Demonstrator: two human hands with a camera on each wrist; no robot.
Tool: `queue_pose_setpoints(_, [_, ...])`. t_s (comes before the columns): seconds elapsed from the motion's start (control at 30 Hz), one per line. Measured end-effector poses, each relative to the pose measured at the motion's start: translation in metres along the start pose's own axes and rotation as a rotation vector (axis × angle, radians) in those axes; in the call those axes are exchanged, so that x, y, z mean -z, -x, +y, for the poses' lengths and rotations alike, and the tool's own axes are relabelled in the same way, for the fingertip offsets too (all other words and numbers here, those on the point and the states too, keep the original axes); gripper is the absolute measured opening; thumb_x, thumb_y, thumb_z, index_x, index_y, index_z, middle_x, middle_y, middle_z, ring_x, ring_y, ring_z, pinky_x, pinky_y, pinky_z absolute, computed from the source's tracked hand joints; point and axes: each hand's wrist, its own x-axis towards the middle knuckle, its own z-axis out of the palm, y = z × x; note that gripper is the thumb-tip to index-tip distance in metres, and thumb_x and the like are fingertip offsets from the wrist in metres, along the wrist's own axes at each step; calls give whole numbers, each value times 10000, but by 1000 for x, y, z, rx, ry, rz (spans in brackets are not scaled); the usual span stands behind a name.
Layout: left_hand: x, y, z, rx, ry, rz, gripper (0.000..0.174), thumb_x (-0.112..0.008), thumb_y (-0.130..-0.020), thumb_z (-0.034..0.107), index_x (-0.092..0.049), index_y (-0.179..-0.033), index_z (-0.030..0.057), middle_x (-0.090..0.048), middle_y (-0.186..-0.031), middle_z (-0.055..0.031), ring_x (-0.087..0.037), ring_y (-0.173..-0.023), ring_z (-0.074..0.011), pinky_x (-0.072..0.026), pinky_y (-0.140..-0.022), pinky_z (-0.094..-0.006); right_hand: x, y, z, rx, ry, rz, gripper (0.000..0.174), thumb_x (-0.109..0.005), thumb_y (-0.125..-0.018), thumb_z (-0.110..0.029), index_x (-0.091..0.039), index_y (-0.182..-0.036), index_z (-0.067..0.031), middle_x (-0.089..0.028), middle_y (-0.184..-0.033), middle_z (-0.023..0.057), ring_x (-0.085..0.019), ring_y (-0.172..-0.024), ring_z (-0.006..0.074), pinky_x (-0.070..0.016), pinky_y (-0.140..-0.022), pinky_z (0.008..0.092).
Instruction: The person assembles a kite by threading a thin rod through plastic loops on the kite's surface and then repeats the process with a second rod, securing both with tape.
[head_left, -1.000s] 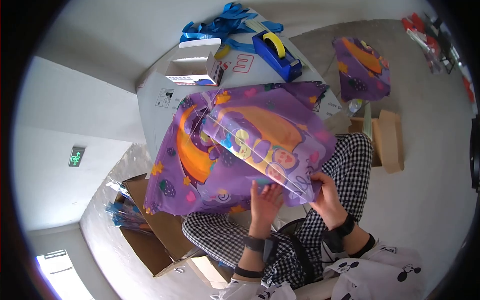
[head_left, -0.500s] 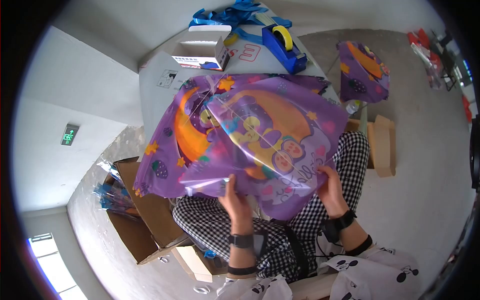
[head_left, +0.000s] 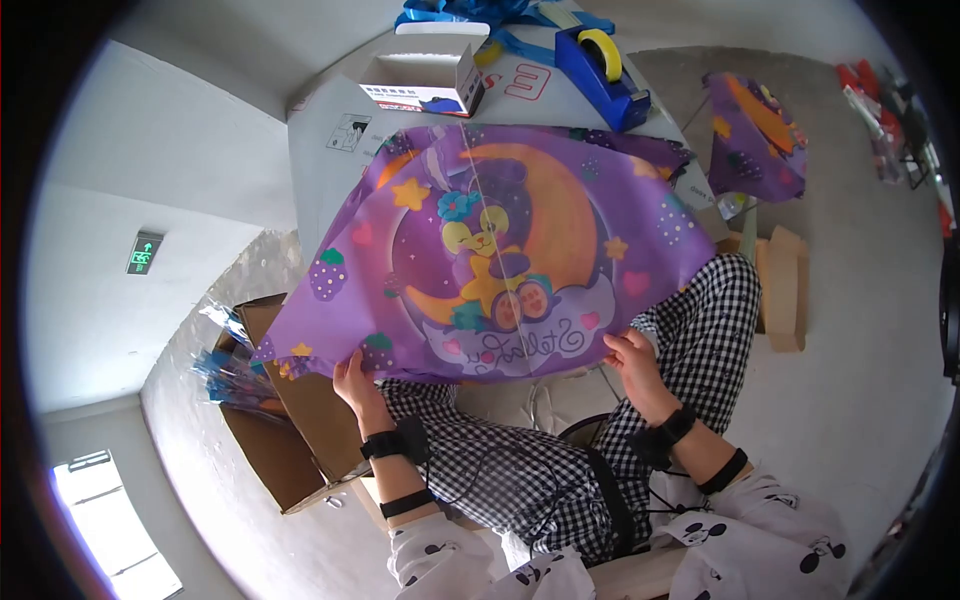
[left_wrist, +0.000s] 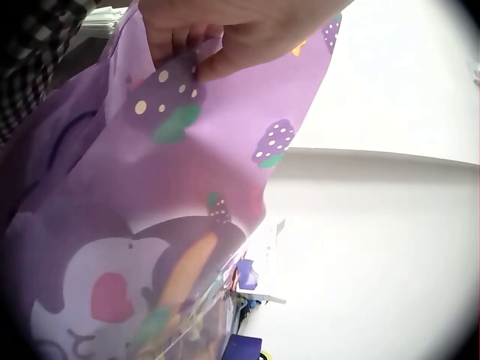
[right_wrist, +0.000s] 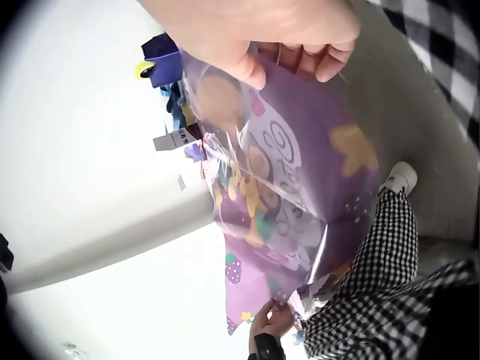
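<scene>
A purple kite with a bear on an orange moon is spread over the lap and table edge, its lettering mirrored. A thin pale line runs down its middle. More purple printed material shows from under its far edge. My left hand pinches the near edge at the lower left; in the left wrist view, thumb and fingers close on it beside a dotted berry print. At the lower right, my right hand pinches the same edge, thumb on top and fingers beneath in the right wrist view.
On the table stand an open white box, a blue tape dispenser with yellow tape, and blue ribbons. Another purple kite is at the right. Cardboard boxes stand on the floor, one by the left knee.
My left hand has moved left along the near edge and now pinches it further out. The kite has gone from slanted and partly folded to spread wide, covering the material below. The right hand keeps hold.
</scene>
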Motion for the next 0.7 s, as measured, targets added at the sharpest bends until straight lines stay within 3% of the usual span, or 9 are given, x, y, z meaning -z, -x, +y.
queue_pose_setpoints(0.03, [2, -5, -4, -14, -17, 26, 216, -652, -847, -10, -605, -1057, -34, -646, -1022, -116, -648, -898, -205, -553, -751, -294, 1, 2, -5, 24, 35, -23, 112, -627, -930, -192, -569, -857, -131, -588, -877, -30, -548, -835, 87, -419, -785, 251])
queue_pose_setpoints(0.13, [-11, -7, -7, -265, -284, 344, 353, -634, -845, -23, -540, -1182, -71, -575, -1184, -187, -607, -1045, -272, -545, -830, -325, 7, -1, -16, 134, 105, -3, 97, -612, -941, -194, -575, -898, -114, -598, -901, -15, -556, -846, 96, -420, -801, 261])
queue_pose_setpoints(0.23, [-62, 36, 11, -961, -922, 573, 509, -606, -844, -32, -442, -1323, -73, -492, -1316, -217, -523, -1192, -331, -483, -958, -386, 5, -10, -28, 172, 182, 47, 132, -589, -954, -219, -561, -901, -101, -592, -881, -12, -565, -845, 99, -410, -804, 268])
queue_pose_setpoints(0.3, [-111, 71, 23, -1033, -966, 2, 581, -582, -858, -21, -381, -1403, -43, -463, -1384, -196, -470, -1269, -340, -400, -1053, -433, 5, -17, -32, 188, 213, 77, 144, -584, -956, -225, -557, -891, -100, -591, -870, -15, -567, -838, 97, -405, -798, 267])
queue_pose_setpoints(0.37, [-153, 91, 6, -581, -600, -532, 542, -571, -881, 34, -428, -1403, -3, -389, -1482, -177, -392, -1362, -338, -299, -1131, -459, 2, -22, -36, 207, 235, 96, 153, -582, -957, -230, -556, -884, -98, -591, -859, -18, -569, -831, 96, -402, -788, 266])
queue_pose_setpoints(0.43, [-189, 91, 9, -1067, -1150, -779, 563, -559, -940, 176, -375, -1440, -7, -320, -1524, -187, -344, -1397, -327, -272, -1149, -447, -1, -21, -42, 214, 243, 104, 145, -586, -954, -225, -565, -890, -97, -598, -854, -19, -571, -827, 94, -401, -781, 266])
queue_pose_setpoints(0.57, [-228, 67, -24, -1012, -1324, -733, 747, -521, -958, 419, -242, -1489, -26, -265, -1548, -196, -225, -1451, -331, -221, -1168, -458, 12, -26, -39, 170, 340, 98, 144, -567, -970, -219, -567, -895, -97, -622, -891, -25, -586, -880, 82, -429, -777, 266])
queue_pose_setpoints(0.7, [-231, 69, -26, -1031, -1430, -709, 795, -527, -952, 445, -198, -1498, -30, -213, -1563, -211, -186, -1464, -327, -195, -1172, -482, 11, -23, -44, 78, 266, 146, 135, -568, -965, -212, -571, -902, -93, -628, -874, -12, -602, -850, 97, -432, -775, 270])
